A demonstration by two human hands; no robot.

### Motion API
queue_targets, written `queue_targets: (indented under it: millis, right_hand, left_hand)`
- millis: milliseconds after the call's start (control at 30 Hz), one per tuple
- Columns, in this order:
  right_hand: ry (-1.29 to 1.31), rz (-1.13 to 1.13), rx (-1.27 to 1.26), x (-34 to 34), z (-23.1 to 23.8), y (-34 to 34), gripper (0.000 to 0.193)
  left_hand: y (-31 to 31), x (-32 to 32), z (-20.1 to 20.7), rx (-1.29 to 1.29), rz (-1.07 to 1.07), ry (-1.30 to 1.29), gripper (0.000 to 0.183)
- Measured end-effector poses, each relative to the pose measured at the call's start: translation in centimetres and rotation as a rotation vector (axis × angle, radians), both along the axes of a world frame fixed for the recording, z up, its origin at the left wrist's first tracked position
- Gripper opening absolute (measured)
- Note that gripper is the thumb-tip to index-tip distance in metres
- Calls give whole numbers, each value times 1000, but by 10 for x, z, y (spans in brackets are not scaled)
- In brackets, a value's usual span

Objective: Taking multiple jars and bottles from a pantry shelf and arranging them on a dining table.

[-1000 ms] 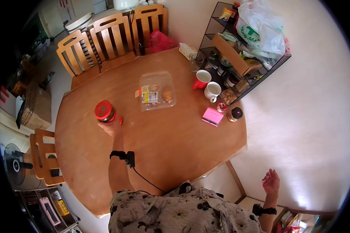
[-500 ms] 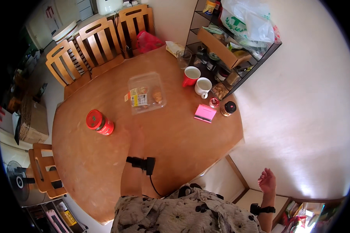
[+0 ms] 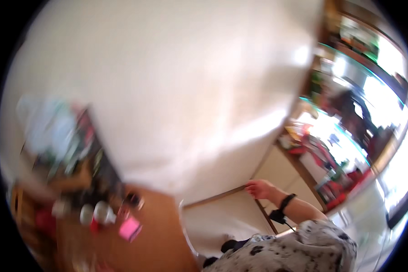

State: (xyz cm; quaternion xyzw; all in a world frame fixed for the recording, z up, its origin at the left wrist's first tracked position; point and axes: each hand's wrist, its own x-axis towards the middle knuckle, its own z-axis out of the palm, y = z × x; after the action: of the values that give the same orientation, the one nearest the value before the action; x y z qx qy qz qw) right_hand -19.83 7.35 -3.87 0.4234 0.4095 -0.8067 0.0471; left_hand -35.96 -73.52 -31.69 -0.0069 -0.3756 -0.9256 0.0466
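Note:
My right hand (image 3: 259, 189) is raised in front of the lower wall, away from the table, with a black strap on its wrist. Its fingers are loosely bent, slightly apart and blurred; nothing shows in them. My left hand is out of the picture. To the left lies the brown table (image 3: 161, 240). On it are a pink flat packet (image 3: 130, 229), a dark-lidded jar (image 3: 134, 199), a white mug (image 3: 103, 212) and a red mug with a pale inside (image 3: 86, 215), all smeared by motion.
A dark rack (image 3: 105, 170) with white plastic bags (image 3: 54, 129) stands against the wall (image 3: 167, 90). On the right, a glass-shelved cabinet (image 3: 344, 118) holds many blurred items. A low pale cupboard (image 3: 283, 170) adjoins it.
My view has swung right, so the table has slid to the lower left and the cabinet has come in. The left hand has left the picture. The right hand appears higher and points left.

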Motion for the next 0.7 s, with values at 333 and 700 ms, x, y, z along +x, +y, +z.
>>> queue_targets:
  millis: [333, 700]
  right_hand:
    - [103, -155, 101, 61, 16, 60, 15]
    - [191, -251, 731, 189, 170, 223, 20]
  left_hand:
    - [142, 39, 115, -1474, 544, -140, 48]
    - [456, -4, 324, -1066, 396, 494, 37]
